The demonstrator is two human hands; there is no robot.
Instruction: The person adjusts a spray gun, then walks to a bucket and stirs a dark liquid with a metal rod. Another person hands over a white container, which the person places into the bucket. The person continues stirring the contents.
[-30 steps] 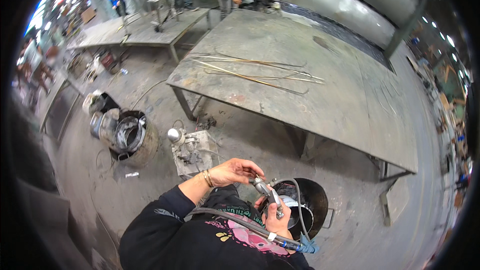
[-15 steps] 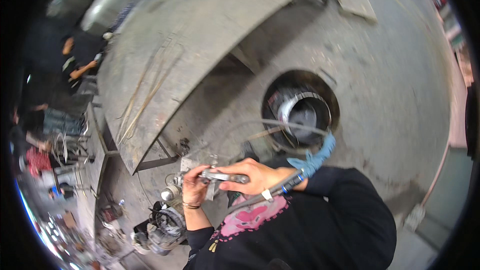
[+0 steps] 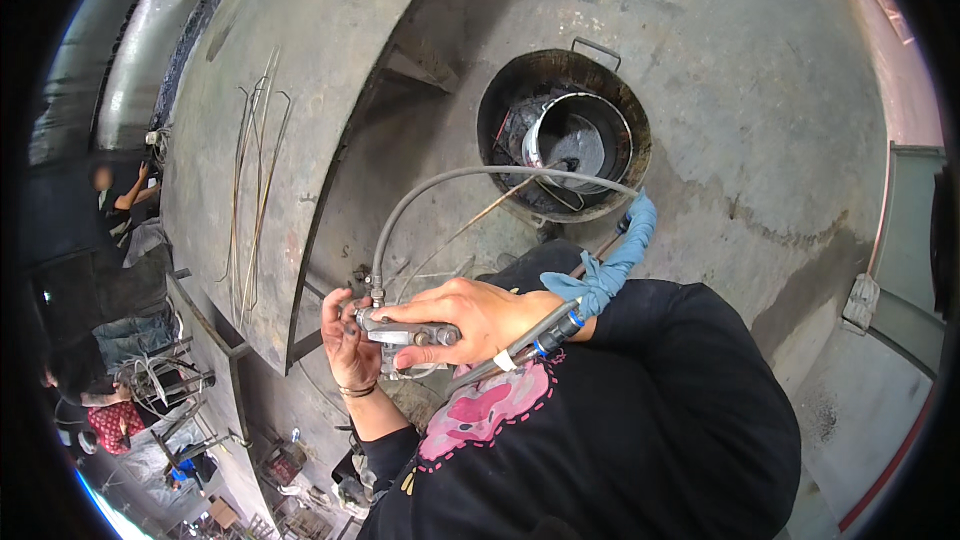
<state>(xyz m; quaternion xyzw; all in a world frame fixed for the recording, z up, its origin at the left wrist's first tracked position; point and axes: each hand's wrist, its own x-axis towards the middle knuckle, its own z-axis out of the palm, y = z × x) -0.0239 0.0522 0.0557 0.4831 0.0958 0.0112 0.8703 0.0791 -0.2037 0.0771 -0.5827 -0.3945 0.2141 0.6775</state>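
Holding a small metal tool [image 3: 405, 332] w/ both hands, close in front of the chest. The right hand [image 3: 470, 315] is wrapped over the top of the tool, fingers closed on it. The left hand [image 3: 345, 345] is at the tool's left end, fingers bent and touching it; can't tell if it grips tight. A gray hose [image 3: 450, 185] comes up from the left end of the tool, loops up & over to the right. A blue rag [image 3: 610, 260] is tied on the hose just past the right wrist. Behind the loop, on the concrete floor [image 3: 760, 120], sits a big dark tub [image 3: 565, 135] w/ a shiny metal bucket [image 3: 578, 135] inside it. To the left is a big gray metal table [image 3: 290, 80] w/ thin bent rods [image 3: 255, 170] lying on top. Other people are far off at the left edge.
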